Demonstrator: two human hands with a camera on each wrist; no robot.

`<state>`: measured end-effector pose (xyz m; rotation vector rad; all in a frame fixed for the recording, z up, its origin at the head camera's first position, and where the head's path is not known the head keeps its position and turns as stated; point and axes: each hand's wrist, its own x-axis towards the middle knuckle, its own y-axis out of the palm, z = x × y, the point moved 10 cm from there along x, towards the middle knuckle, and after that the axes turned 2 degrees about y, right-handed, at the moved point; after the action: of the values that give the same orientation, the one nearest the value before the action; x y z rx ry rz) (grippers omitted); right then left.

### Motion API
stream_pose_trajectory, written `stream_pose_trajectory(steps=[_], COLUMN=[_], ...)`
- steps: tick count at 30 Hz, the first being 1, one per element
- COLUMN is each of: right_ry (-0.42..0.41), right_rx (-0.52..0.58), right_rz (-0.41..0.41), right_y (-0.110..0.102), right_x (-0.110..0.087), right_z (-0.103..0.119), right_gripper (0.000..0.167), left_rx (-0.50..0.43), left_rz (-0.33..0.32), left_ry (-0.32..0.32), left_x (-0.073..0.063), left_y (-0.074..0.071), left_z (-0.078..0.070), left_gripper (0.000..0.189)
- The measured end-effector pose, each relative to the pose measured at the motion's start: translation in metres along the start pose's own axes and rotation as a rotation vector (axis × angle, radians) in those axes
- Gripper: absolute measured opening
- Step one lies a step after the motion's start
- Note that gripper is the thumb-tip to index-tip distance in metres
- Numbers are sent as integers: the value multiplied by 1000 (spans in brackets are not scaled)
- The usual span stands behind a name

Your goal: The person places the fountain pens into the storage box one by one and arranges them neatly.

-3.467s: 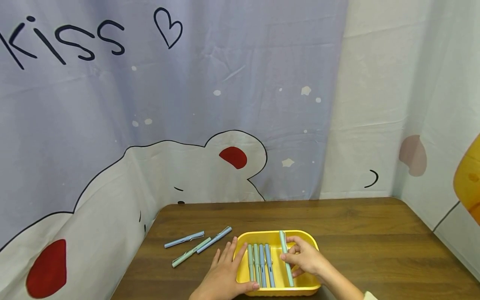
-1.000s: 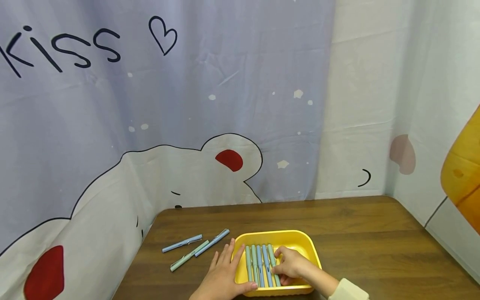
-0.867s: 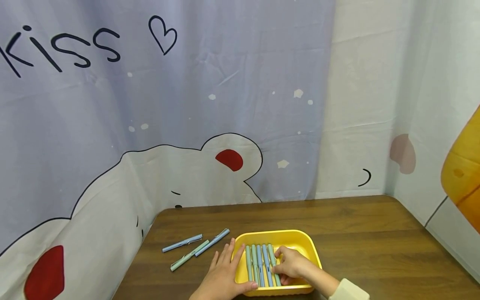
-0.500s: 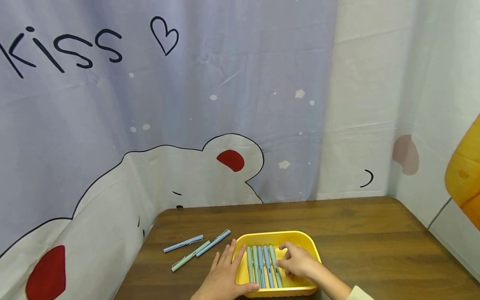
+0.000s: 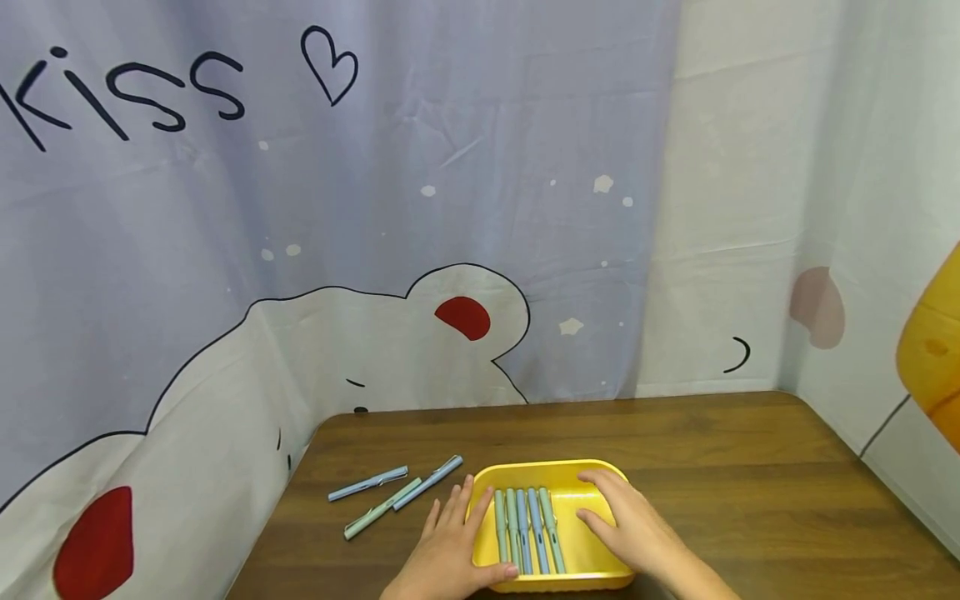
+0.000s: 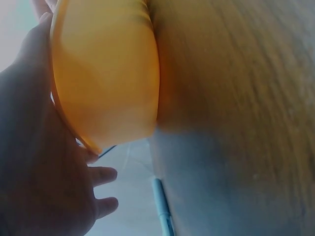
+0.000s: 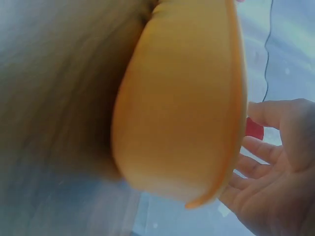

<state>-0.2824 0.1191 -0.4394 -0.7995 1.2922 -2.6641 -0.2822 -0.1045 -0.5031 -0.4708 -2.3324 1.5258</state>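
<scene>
A yellow tray (image 5: 573,584) holds several green and blue pens lying side by side in its left part, all lengthwise. The rightmost is a green pen (image 5: 552,531), slightly tilted. My left hand (image 5: 445,550) rests with spread fingers over the tray's left edge, its thumb at the front rim. Above the tray's right side is my right hand (image 5: 637,527), thumb and forefinger apart, holding nothing. The right wrist view shows that hand (image 7: 280,172) with loosely extended fingers by the tray wall (image 7: 179,98). In the left wrist view the tray's outer wall (image 6: 108,73) hides the pens inside.
Left of the tray, a blue pen (image 5: 367,483), a green pen (image 5: 382,509) and another blue pen (image 5: 429,483) lie loose on the wooden table (image 5: 720,467); the latter two touch or overlap. A printed curtain (image 5: 480,167) hangs behind the table.
My right hand brought a green pen leftward against the row in the tray, let go of it, and moved back to the right. My left hand stayed in place.
</scene>
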Motion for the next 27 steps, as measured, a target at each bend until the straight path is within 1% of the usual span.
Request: stream_pose_trajectory(steps=[2, 5, 11, 16, 21, 27], right_ry=[-36, -55, -49, -49, -18, -3], right_rx=[-68, -117, -172, -222, -230, -224], right_rz=[-61, -92, -64, -57, -34, 32], right_y=[-6, -9, -5, -3, 0, 3], right_x=[-6, -14, -25, -32, -37, -40], right_z=[1, -2, -13, -19, -26, -31], right_gripper=[42, 46, 52, 56, 62, 67], left_rx=[10, 15, 13, 14, 18, 15], left_rz=[-1, -3, 1, 6, 2, -5], left_ry=[7, 16, 23, 27, 25, 43], left_x=[0, 0, 0, 0, 1, 2], left_y=[0, -1, -2, -2, -1, 0], left_z=[-1, -2, -3, -4, -1, -1], left_gripper=[107, 106, 105, 105, 106, 104])
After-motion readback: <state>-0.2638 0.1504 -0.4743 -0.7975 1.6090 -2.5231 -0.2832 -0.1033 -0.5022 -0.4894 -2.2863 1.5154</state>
